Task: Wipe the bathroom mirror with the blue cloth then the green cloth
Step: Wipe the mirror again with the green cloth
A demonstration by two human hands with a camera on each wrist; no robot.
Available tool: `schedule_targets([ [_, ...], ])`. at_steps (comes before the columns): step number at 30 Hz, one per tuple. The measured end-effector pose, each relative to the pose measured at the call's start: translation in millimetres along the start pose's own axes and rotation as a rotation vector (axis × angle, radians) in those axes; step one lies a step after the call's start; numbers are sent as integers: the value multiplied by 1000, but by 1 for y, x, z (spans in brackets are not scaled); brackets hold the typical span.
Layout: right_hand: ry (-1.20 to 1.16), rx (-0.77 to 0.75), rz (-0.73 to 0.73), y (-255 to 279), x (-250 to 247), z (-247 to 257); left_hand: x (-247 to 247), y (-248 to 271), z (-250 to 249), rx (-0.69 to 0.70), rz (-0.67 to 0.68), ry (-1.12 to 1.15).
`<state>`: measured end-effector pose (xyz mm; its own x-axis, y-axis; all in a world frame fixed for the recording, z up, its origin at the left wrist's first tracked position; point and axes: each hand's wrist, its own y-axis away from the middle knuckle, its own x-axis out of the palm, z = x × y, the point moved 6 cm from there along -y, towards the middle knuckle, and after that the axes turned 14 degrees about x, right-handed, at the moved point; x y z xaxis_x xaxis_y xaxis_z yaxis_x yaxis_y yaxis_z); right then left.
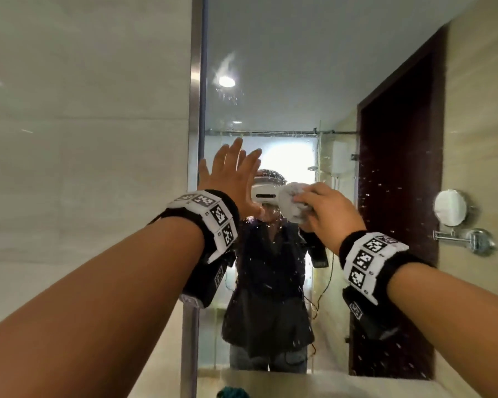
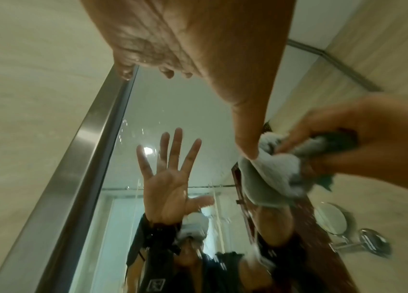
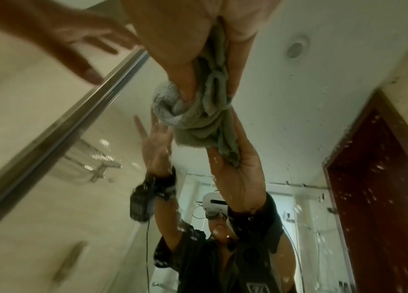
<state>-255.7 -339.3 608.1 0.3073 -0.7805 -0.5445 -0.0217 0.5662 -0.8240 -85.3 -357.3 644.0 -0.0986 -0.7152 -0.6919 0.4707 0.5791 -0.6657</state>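
The bathroom mirror (image 1: 285,81) is speckled with water drops and has a steel frame on its left. My right hand (image 1: 325,208) grips a bunched pale blue-grey cloth (image 1: 292,202) and holds it against the glass at face height. The cloth (image 3: 198,119) is crumpled between thumb and fingers in the right wrist view. My left hand (image 1: 233,173) is raised beside it near the mirror's left edge, fingers straight and spread, holding nothing. A dark green cloth (image 1: 232,393) lies at the bottom edge, below the mirror.
Tiled wall (image 1: 84,139) runs left of the steel frame (image 1: 196,110). A round shaving mirror on a chrome arm (image 1: 454,214) juts from the wall at right. The glass reflects a person, a dark wooden door and a shower screen.
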Motion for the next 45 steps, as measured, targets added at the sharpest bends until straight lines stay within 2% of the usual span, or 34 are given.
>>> schedule_targets([
  [5,157,-122,-59,-8,7,2,3,-39,25,-3,57,-87],
  [8,205,-197,-169,-24,-7,15,17,-50,26,-14,89,-53],
  [10,196,-192,-254,-37,-13,24,26,-53,26,-30,80,-67],
  [12,203,-117,-307,-44,-8,28,32,-56,28,-30,71,-75],
  [16,214,45,-218,-45,13,30,34,-58,31,-17,66,-61],
  [20,82,95,-208,-39,14,33,34,-57,30,-8,69,-49],
  [27,17,73,-179,-32,19,34,31,-56,30,-5,94,-35],
  [32,62,18,-187,-51,5,39,31,-55,30,-1,90,-18],
  [36,97,84,-213,-70,0,45,31,-54,30,-1,65,-30],
  [41,227,-108,-207,-55,21,56,31,-54,31,-4,58,-42],
  [43,180,-50,-233,-75,2,49,31,-54,31,-3,61,-37],
  [45,75,86,-301,-103,-27,39,30,-53,31,0,61,-20],
])
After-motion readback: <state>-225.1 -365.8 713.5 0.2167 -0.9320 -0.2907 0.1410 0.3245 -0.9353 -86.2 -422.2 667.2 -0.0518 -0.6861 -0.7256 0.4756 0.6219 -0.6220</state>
